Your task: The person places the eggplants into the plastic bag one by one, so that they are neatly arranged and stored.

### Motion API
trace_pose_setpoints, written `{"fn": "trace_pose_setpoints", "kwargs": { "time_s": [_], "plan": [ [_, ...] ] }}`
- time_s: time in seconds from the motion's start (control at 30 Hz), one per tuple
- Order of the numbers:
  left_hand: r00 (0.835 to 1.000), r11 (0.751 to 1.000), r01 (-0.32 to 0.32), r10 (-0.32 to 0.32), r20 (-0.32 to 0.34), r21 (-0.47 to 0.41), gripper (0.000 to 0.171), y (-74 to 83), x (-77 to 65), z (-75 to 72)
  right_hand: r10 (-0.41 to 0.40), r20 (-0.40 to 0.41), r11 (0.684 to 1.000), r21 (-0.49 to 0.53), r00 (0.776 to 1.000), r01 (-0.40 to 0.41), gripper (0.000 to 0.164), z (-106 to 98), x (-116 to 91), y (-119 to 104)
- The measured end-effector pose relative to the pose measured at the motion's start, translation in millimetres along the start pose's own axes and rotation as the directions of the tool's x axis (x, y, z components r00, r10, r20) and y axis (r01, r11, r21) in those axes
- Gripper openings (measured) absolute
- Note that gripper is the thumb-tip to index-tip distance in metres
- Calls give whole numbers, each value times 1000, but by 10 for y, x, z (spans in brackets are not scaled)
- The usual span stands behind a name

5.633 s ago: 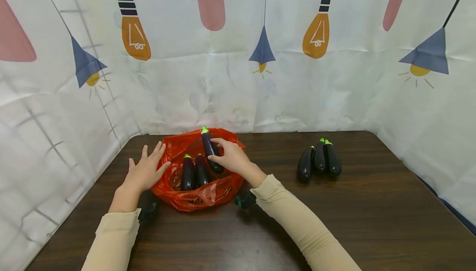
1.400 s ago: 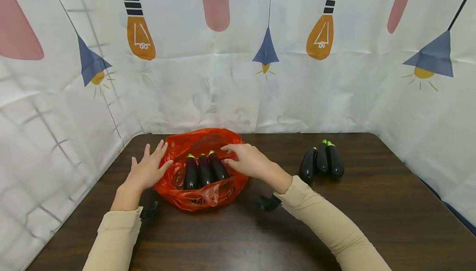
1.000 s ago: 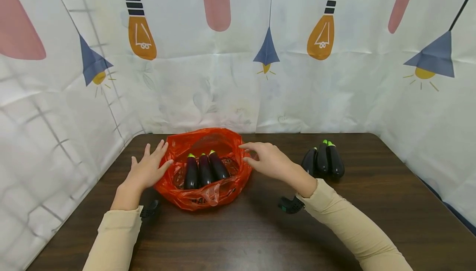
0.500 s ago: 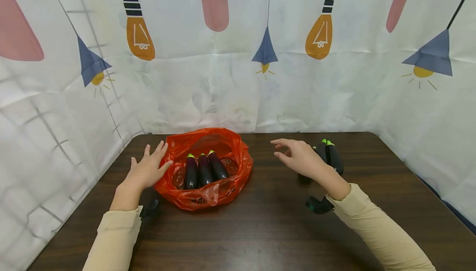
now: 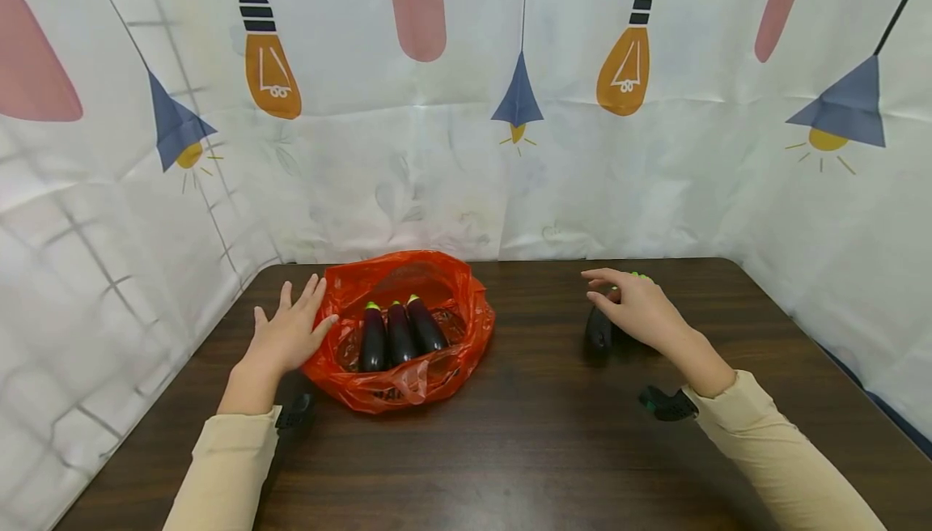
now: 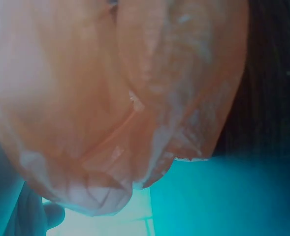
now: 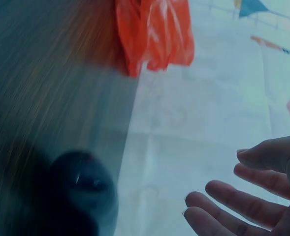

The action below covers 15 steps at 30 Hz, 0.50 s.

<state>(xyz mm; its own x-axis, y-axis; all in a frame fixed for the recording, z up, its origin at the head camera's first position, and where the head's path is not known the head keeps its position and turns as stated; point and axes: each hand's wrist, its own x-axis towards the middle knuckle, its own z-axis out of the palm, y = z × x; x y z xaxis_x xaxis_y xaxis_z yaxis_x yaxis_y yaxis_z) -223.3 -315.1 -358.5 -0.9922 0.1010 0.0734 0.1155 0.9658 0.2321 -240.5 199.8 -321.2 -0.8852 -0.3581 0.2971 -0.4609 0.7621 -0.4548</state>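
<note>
In the head view, a red plastic bag [image 5: 476, 312] sits on the table with its mouth wide and three eggplants [image 5: 401, 335] lying side by side inside. My left hand [image 5: 285, 337] touches the bag's left rim with fingers spread. Over at the right, my right hand [image 5: 644, 310] hovers above a second group of eggplants [image 5: 599, 330], its fingers loosely bent and holding nothing. That hand hides most of this group; one dark body and some green tips show. The right wrist view has the hand [image 7: 255, 196] apart from a blurred eggplant [image 7: 85, 189]. Bag film [image 6: 125, 98] fills most of the left wrist view.
A dark wood-patterned table [image 5: 480, 450] carries the bag at left and the loose eggplants at right. Behind it hangs a pale curtain [image 5: 437, 183] printed with lamps and bulbs, meeting the table's back edge.
The eggplant my right hand gripped over the bag now lies inside with the other two. That hand let go and moved right, over the second group. My left hand stayed put.
</note>
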Motion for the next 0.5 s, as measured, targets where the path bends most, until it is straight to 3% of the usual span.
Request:
{"fn": "trace_pose_setpoints", "kwargs": {
  "time_s": [0.5],
  "plan": [
    [1000,1000,18,-18,12,18,79,-4,30,64,127,5,991,-28,992,-127,42,-240,-163,399]
  ]
}}
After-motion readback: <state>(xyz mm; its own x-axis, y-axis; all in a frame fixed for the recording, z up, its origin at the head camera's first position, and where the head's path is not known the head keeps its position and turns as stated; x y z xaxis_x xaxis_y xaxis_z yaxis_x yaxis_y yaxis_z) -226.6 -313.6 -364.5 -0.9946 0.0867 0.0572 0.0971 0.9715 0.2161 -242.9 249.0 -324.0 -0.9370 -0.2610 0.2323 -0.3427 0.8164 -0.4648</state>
